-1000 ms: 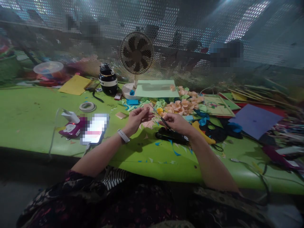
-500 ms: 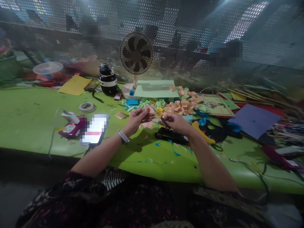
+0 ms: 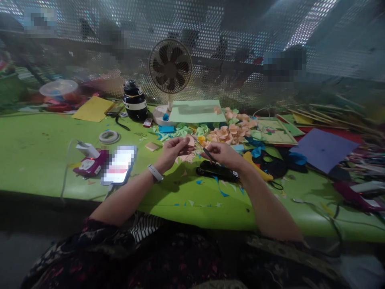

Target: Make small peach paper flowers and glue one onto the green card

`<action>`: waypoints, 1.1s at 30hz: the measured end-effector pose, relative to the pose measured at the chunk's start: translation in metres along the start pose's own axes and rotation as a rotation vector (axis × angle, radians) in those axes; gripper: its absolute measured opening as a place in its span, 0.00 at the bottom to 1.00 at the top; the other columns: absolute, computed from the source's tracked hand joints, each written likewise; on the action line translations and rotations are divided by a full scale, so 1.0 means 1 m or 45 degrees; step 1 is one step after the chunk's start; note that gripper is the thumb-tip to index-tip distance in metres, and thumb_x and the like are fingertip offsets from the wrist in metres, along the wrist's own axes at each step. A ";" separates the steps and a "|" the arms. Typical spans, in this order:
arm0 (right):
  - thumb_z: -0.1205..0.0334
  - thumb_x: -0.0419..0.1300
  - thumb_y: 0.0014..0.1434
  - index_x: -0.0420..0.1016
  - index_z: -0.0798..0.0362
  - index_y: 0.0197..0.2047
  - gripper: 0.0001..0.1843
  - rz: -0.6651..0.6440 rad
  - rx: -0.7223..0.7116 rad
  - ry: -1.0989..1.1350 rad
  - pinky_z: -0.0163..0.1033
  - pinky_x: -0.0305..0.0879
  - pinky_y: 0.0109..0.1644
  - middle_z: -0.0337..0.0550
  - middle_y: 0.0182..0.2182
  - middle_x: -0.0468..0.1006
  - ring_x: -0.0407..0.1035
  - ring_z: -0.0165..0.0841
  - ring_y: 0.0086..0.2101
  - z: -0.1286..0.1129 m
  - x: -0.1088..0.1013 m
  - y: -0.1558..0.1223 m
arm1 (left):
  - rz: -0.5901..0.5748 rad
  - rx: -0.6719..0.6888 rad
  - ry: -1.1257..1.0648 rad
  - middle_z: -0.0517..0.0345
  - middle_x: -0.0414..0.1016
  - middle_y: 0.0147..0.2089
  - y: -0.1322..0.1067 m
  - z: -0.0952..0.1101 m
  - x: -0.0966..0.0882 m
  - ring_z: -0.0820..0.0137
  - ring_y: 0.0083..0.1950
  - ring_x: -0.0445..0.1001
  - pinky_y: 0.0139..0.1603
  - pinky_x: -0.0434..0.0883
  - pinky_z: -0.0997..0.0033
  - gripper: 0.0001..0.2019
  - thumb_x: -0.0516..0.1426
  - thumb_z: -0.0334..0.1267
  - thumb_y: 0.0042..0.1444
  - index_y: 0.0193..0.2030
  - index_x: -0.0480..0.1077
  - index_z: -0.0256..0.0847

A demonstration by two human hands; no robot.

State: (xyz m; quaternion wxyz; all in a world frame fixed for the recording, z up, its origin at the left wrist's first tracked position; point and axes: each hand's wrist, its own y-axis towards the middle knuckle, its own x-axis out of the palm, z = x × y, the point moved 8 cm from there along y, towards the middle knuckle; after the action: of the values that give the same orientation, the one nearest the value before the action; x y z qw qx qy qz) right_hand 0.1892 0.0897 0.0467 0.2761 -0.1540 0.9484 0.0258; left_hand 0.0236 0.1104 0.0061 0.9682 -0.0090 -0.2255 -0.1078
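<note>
Pink paper piece (image 3: 190, 141) pinched in left hand (image 3: 173, 149); right hand (image 3: 224, 154) grasps thin dark tool (image 3: 203, 149); no writing legible.

phone screen (image 3: 119, 165) blurred, background patches blurred

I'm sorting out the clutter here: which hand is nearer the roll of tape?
Left. The left hand is to the right of the roll of tape, across bare green table. The right hand is farther right, above a black stapler.

No text reads clearly; the black-and-white flask (image 3: 134, 102), far beyond the left hand (image 3: 173, 149), bears white lettering too blurred to read.
</note>
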 end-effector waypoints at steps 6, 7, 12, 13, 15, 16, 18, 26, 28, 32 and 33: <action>0.34 0.71 0.41 0.65 0.50 0.25 0.30 -0.029 0.035 0.034 0.38 0.57 0.28 0.36 0.19 0.71 0.65 0.30 0.23 0.000 0.003 0.000 | 0.026 0.000 -0.007 0.57 0.81 0.30 0.000 0.001 -0.002 0.70 0.34 0.83 0.37 0.76 0.76 0.19 0.70 0.48 0.48 0.34 0.71 0.36; 0.34 0.71 0.41 0.66 0.50 0.25 0.30 -0.028 0.032 0.028 0.38 0.58 0.28 0.36 0.19 0.71 0.65 0.30 0.23 0.000 0.003 -0.001 | 0.016 -0.004 0.007 0.57 0.81 0.29 0.000 0.001 -0.001 0.70 0.34 0.83 0.37 0.77 0.75 0.18 0.70 0.48 0.49 0.34 0.71 0.36; 0.34 0.71 0.42 0.66 0.50 0.26 0.29 -0.020 0.008 -0.002 0.37 0.57 0.29 0.36 0.21 0.71 0.64 0.30 0.25 -0.003 0.002 -0.001 | -0.028 -0.015 0.052 0.57 0.80 0.28 0.000 0.000 0.002 0.70 0.33 0.83 0.39 0.78 0.73 0.20 0.70 0.50 0.47 0.32 0.70 0.36; 0.34 0.71 0.42 0.65 0.50 0.26 0.29 -0.022 0.010 -0.001 0.37 0.57 0.28 0.36 0.21 0.70 0.64 0.30 0.25 -0.003 0.002 -0.001 | -0.026 -0.012 0.050 0.57 0.80 0.28 0.000 -0.001 0.001 0.69 0.33 0.83 0.38 0.78 0.73 0.20 0.70 0.50 0.47 0.32 0.71 0.36; 0.34 0.71 0.42 0.65 0.50 0.26 0.29 -0.020 0.009 -0.002 0.37 0.56 0.28 0.36 0.21 0.70 0.63 0.30 0.24 -0.002 0.001 -0.001 | -0.015 -0.002 0.037 0.57 0.80 0.28 0.000 0.000 0.000 0.69 0.33 0.83 0.37 0.78 0.73 0.20 0.71 0.50 0.46 0.33 0.71 0.37; 0.34 0.71 0.42 0.65 0.50 0.26 0.29 -0.016 0.008 -0.001 0.37 0.55 0.28 0.35 0.20 0.70 0.63 0.30 0.24 -0.001 0.001 -0.001 | -0.012 0.001 0.028 0.57 0.80 0.29 0.000 0.000 0.000 0.69 0.34 0.83 0.37 0.77 0.73 0.20 0.71 0.50 0.46 0.33 0.72 0.37; 0.35 0.71 0.42 0.65 0.50 0.26 0.29 -0.012 0.013 0.011 0.38 0.55 0.28 0.35 0.20 0.69 0.63 0.30 0.23 0.000 0.001 0.000 | -0.010 0.004 0.011 0.58 0.80 0.29 0.001 0.000 -0.001 0.69 0.34 0.83 0.36 0.77 0.74 0.19 0.71 0.49 0.46 0.33 0.72 0.37; 0.36 0.73 0.39 0.68 0.51 0.26 0.29 0.123 -0.018 0.094 0.37 0.57 0.29 0.36 0.22 0.70 0.63 0.29 0.24 -0.001 -0.008 0.001 | 0.040 0.003 -0.032 0.56 0.81 0.31 0.003 0.000 -0.006 0.70 0.34 0.83 0.35 0.76 0.75 0.16 0.70 0.46 0.50 0.36 0.73 0.37; 0.34 0.72 0.39 0.68 0.51 0.26 0.30 0.154 -0.013 0.083 0.37 0.55 0.28 0.36 0.21 0.69 0.62 0.28 0.24 0.000 -0.011 0.002 | 0.035 -0.017 -0.060 0.57 0.81 0.31 0.003 -0.001 -0.006 0.69 0.34 0.83 0.34 0.76 0.75 0.15 0.69 0.45 0.50 0.36 0.73 0.38; 0.33 0.71 0.40 0.67 0.51 0.26 0.30 0.173 -0.002 0.005 0.37 0.53 0.26 0.36 0.21 0.68 0.58 0.27 0.23 0.004 -0.016 0.004 | 0.056 -0.114 -0.170 0.57 0.79 0.28 0.004 -0.007 -0.007 0.66 0.35 0.84 0.30 0.75 0.76 0.13 0.66 0.45 0.56 0.32 0.71 0.38; 0.33 0.70 0.40 0.67 0.51 0.26 0.30 0.192 -0.004 -0.023 0.37 0.53 0.26 0.36 0.21 0.68 0.58 0.27 0.23 0.007 -0.019 0.005 | 0.075 -0.154 -0.196 0.56 0.78 0.27 0.005 -0.010 -0.008 0.65 0.36 0.84 0.30 0.75 0.76 0.14 0.64 0.46 0.58 0.31 0.71 0.38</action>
State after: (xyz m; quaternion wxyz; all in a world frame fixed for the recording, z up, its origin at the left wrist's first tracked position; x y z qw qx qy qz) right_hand 0.2065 0.1007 0.0512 0.2818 -0.0825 0.9546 0.0495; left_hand 0.0218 0.1161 -0.0059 0.9484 -0.0823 -0.2920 -0.0918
